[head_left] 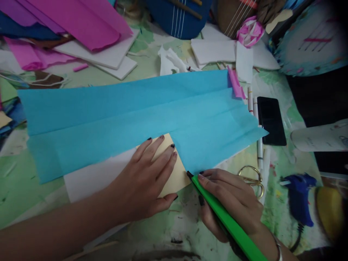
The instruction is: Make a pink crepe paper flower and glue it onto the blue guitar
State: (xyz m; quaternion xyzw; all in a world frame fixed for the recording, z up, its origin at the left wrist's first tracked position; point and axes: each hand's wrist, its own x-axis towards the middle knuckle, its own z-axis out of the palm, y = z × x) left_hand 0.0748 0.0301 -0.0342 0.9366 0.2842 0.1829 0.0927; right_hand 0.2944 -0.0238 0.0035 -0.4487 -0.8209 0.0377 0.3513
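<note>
My left hand [152, 181] lies flat with its fingers spread on a small cream card [176, 175]. White paper shows under that forearm. In my right hand [231, 203] is a long green tool [221, 214] with a black tip and a dark underside; its exact kind is unclear. The tool's tip meets the right edge of the cream card. Beyond both hands stretches a wide sheet of blue crepe paper [122, 116], creased lengthwise, its near edge close to the card. Gold-handled scissors [251, 177] rest just past my right hand, partly hidden.
A black phone [272, 121], markers [260, 148], a blue glue gun [300, 197] and a white cup [320, 137] lie to the right. Pink crepe paper [89, 21] and white boards [108, 54] pile up at the back left. Blue and brown stringed crafts stand behind.
</note>
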